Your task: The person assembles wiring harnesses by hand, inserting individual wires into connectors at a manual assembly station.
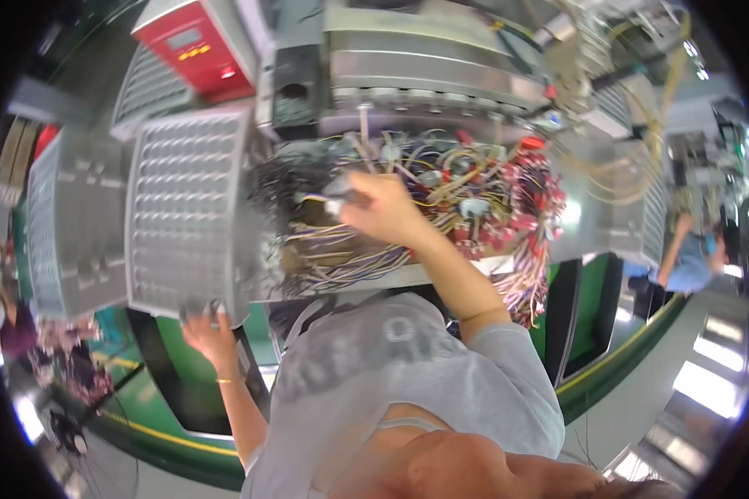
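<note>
My right hand (381, 206) reaches over the bench with its fingers closed together. A small grey-and-white piece (334, 200) shows at its fingertips, too blurred to name. Around and under this hand lie bundles of thin wires (349, 270), mostly white, yellow and purple. To its right is a dense heap of wires with red and pink ends (512, 204). At the near edge of a grey metal panel with rows of dimples (187, 200) is my left hand (210, 337). Its fingertips are smeared by motion and partly hidden in shadow.
A red-fronted machine (198, 50) with a small screen and yellow buttons stands at the far left. Behind the wires runs a long metal machine housing (433, 71). Yellowish cables (632, 158) hang at the right. Another person (686, 258) is farther right.
</note>
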The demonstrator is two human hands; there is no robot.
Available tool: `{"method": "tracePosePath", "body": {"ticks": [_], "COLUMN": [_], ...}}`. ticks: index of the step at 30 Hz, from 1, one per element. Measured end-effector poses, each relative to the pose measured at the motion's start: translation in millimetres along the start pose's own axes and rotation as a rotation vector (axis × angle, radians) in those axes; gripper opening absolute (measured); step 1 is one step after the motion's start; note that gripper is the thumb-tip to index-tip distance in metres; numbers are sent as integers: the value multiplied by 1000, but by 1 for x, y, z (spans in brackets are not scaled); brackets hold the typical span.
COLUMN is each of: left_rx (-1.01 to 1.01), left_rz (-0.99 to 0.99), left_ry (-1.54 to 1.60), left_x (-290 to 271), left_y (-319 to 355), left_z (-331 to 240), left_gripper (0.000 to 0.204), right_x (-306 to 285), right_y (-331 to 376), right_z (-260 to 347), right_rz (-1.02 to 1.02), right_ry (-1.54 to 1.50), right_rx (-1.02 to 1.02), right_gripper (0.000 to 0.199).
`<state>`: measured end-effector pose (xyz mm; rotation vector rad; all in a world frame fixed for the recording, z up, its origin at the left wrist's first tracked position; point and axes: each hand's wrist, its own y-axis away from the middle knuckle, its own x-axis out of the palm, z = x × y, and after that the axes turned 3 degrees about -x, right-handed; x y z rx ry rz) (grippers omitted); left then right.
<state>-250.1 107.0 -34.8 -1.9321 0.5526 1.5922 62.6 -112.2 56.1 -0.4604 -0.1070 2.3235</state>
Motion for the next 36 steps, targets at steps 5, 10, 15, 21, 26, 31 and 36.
{"method": "tracePosePath", "body": {"ticks": [5, 10, 15, 21, 26, 31, 36], "left_rx": [-52, -286, -17, -17, 19, 102, 239], "left_rz": [113, 387, 714, 866, 835, 847, 723], "left_ry": [216, 1409, 1734, 1793, 1777, 1772, 1755], "left_x": [-28, -61, -52, -41, -43, -46, -47], "left_y": [-37, -71, -77, -81, -82, -82, -80], "left_z": [-21, -121, -200, -218, -219, -216, -220], "left_gripper": [28, 36, 35, 38, 39, 39, 40], "right_x": [-4, -1, 4, -2, 3, 3, 0], "right_y": [4, 8, 13, 16, 15, 12, 13], "right_z": [2, 8, 1, 8, 1, 6, 11], "right_rz": [-96, 3, -69, -110, -87, -93, -79], "right_ry": [33, 22, -67, -126, -162, -173, -96], "right_rx": [-108, -106, -44, 129, 157, 165, 83], "right_gripper": [20, 14, 15, 6, 6, 6, 6]}}
